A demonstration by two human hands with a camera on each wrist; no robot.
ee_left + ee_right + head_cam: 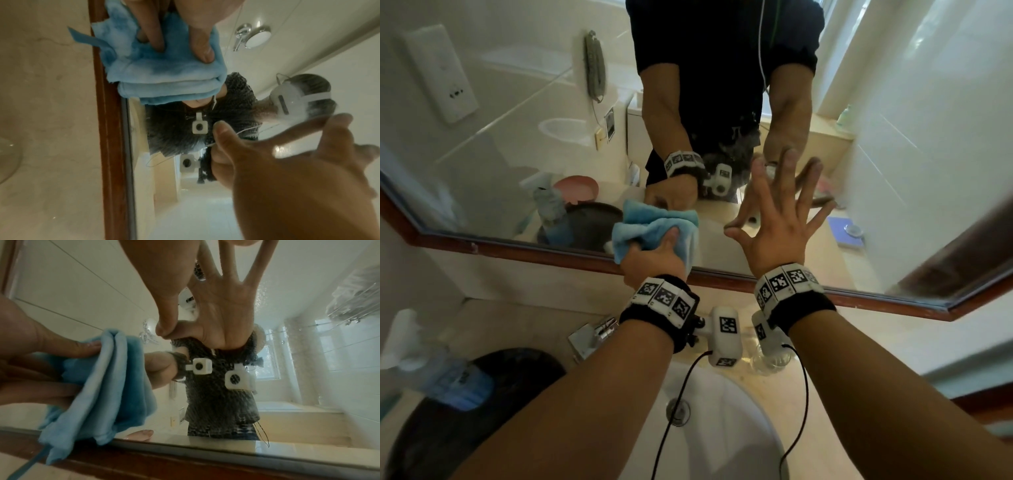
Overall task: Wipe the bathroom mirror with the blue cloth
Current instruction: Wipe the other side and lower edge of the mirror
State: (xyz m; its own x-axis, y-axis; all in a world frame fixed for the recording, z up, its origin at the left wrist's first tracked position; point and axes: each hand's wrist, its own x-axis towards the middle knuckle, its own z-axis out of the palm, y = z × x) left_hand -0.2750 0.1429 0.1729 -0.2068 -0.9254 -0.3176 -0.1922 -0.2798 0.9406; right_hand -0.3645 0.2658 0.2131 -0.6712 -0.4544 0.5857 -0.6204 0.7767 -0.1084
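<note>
The bathroom mirror (517,130) fills the upper half of the head view, edged by a brown wooden frame (551,255). My left hand (666,241) grips a bunched blue cloth (650,224) and holds it against the glass just above the lower frame. In the left wrist view the blue cloth (164,78) overlaps the frame (107,129). My right hand (780,219) is open with fingers spread, flat against the mirror to the right of the cloth. The right wrist view shows the cloth (107,386) at left and my right thumb (166,327) touching the glass (308,369).
Below the mirror lies a white sink (739,438) with a chrome tap (592,335) behind it. A spray bottle (431,370) and a black basin (493,394) stand at the left. A glass (770,363) stands under my right wrist.
</note>
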